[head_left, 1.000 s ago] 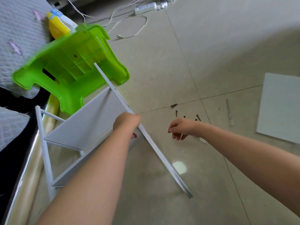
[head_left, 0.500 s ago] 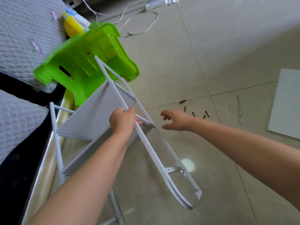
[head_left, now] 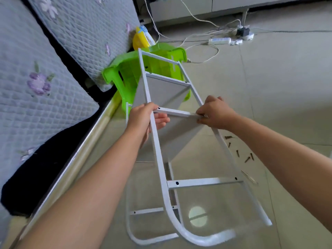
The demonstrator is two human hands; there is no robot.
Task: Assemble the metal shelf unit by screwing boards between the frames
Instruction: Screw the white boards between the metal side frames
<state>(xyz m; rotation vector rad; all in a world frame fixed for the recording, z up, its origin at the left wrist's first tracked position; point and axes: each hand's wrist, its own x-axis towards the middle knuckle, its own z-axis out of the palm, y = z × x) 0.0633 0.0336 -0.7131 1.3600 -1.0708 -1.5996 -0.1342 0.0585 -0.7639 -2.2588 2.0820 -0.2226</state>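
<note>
Frame [head_left: 158, 159] curved foot motion-blurred; left hand [head_left: 142, 119] fingertips hidden behind rail; screws [head_left: 248, 159] perhaps six, tiny.

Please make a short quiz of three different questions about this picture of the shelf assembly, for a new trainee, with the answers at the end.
1. True or false: both hands are on the same crossbar of the near white frame.
2. Multiple choice: where do the loose screws lie? A) on the green stool B) on the floor under the right forearm C) on the quilt
3. Short answer: what stands directly behind the far end of the frame?

Key
1. True: the left hand grips the crossbar's left end, and the right hand holds its right end.
2. B
3. The green stool.
</note>
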